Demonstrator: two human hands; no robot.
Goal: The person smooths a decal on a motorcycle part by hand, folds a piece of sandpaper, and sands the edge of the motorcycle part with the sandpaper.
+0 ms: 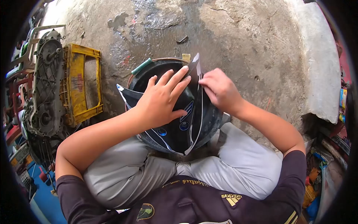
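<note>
A black panel (175, 136) with white edges and blue markings lies across a round dark basin (143, 76) between the person's legs. My left hand (160, 95) rests on the panel with its fingers spread. At the panel's right edge, my right hand (220, 89) is closed, thumb and fingers pinched near a thin white strip (201, 108) that runs down the edge. What the fingertips hold is too small to make out. A green sleeve (141, 66) and a yellow tag (186, 57) sit on the basin's far rim.
A yellow crate (82, 82) and a grey metal engine casing (46, 84) stand at the left. A small dark piece (182, 39) lies on the wet concrete floor (246, 41) ahead. At the right is a concrete ledge (320, 63), with mixed clutter below it.
</note>
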